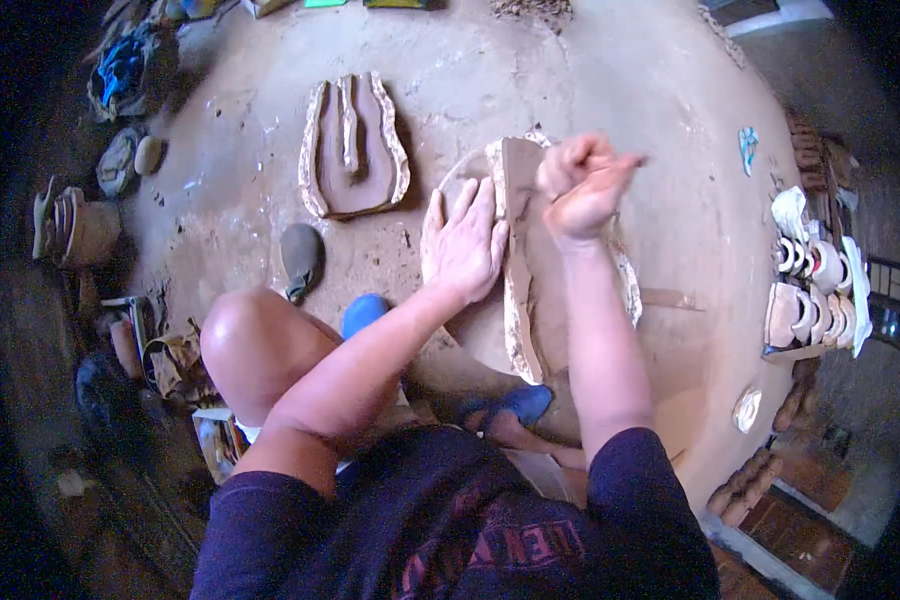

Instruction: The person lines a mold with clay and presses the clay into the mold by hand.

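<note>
In front of me lies a large mould piece (518,345) with a crusted, pale rim and smooth brown clay over it. My left hand (465,240) rests flat on its left part, fingers stretched out against the clay beside a raised brown wall. Over the right part, my right hand (590,190) is lifted, its fingers curled into a loose fist and slightly blurred. Nothing shows in that hand. Farther left on the floor is a second mould piece (315,160), clay-lined with a ridge down its middle.
A dark rounded pad (298,252) lies near my left knee. Curved pale pieces (810,312) stand in a rack at the right. Stacked clay-coloured pieces (88,232) and a bundle with blue cloth (122,70) line the left side. A round white object (747,409) lies at the right.
</note>
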`<act>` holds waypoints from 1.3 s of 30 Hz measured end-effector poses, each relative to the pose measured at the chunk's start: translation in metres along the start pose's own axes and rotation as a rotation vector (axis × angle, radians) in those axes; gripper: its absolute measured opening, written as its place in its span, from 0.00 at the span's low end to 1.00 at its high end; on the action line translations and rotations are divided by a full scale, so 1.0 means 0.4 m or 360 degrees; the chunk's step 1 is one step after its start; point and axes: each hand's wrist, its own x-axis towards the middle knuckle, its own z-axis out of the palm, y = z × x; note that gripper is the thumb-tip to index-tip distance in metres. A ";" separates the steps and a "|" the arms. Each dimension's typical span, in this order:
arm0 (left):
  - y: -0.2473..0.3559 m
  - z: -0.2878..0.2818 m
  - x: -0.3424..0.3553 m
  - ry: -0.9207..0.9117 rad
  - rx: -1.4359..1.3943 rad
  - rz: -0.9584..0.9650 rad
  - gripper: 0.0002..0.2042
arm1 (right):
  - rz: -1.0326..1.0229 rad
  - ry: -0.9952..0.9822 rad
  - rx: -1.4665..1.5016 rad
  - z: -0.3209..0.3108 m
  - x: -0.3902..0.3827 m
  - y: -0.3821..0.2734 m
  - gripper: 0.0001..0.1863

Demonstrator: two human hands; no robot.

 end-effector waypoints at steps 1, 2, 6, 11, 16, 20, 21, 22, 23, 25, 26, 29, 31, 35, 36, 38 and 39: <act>0.005 -0.003 -0.008 0.0006 -0.0024 0.0030 0.31 | -0.0091 0.0016 0.0031 -0.003 0.022 0.004 0.33; 0.009 0.001 -0.023 -0.0006 -0.0028 0.0025 0.31 | -0.0184 0.0032 0.0061 -0.006 0.042 0.007 0.33; -0.016 0.008 -0.021 -0.0058 -0.0009 -0.0021 0.31 | 0.0358 0.0237 -0.0060 0.001 0.060 0.049 0.33; 0.023 -0.012 -0.007 -0.0071 -0.0050 -0.0015 0.31 | 0.0110 0.0185 -0.0084 0.007 0.109 0.007 0.34; -0.017 0.012 -0.029 -0.0042 0.0032 -0.0046 0.32 | 0.0297 0.0014 -0.0050 0.022 0.140 0.022 0.34; 0.015 0.010 -0.042 -0.0042 -0.0079 -0.0026 0.32 | 0.0418 0.0054 -0.0286 0.018 0.120 0.041 0.34; 0.011 0.013 -0.056 -0.0016 -0.0056 -0.0067 0.32 | 0.0495 0.0045 -0.0009 0.017 0.120 0.059 0.33; 0.006 0.017 -0.068 0.0014 -0.0032 -0.0108 0.33 | 0.0466 0.0039 -0.0003 0.028 0.120 0.053 0.33; 0.005 0.023 -0.077 0.0030 -0.0048 -0.0127 0.33 | 0.0508 0.0011 -0.0057 0.037 0.110 0.045 0.33; 0.015 0.025 -0.121 0.0053 -0.0090 -0.0180 0.34 | 0.0406 0.0068 -0.0078 0.067 0.049 0.017 0.29; 0.018 0.024 -0.143 0.0075 -0.0142 -0.0250 0.34 | 0.0397 0.0059 -0.0063 0.084 0.024 -0.018 0.29; 0.051 0.024 -0.234 0.0105 -0.0487 -0.0295 0.34 | 0.0166 0.0293 -0.1112 0.070 -0.085 -0.124 0.19; 0.061 0.005 -0.299 0.0141 -0.0752 -0.0296 0.32 | 0.0118 0.0313 -0.1504 0.048 -0.186 -0.155 0.13; 0.024 -0.054 -0.304 0.0385 -0.1142 -0.0645 0.22 | 0.0204 0.0236 -0.1684 0.038 -0.404 -0.169 0.08; 0.017 -0.071 -0.271 0.0399 -0.1313 -0.0771 0.20 | 0.0193 0.0220 -0.1701 0.012 -0.456 -0.161 0.08; -0.072 -0.078 -0.214 0.0505 -0.1272 -0.0757 0.20 | 0.0200 0.0150 -0.1821 0.093 -0.518 -0.173 0.08; -0.042 -0.127 -0.183 0.0442 -0.1283 -0.0768 0.21 | 0.0159 0.0194 -0.1820 0.085 -0.547 -0.151 0.09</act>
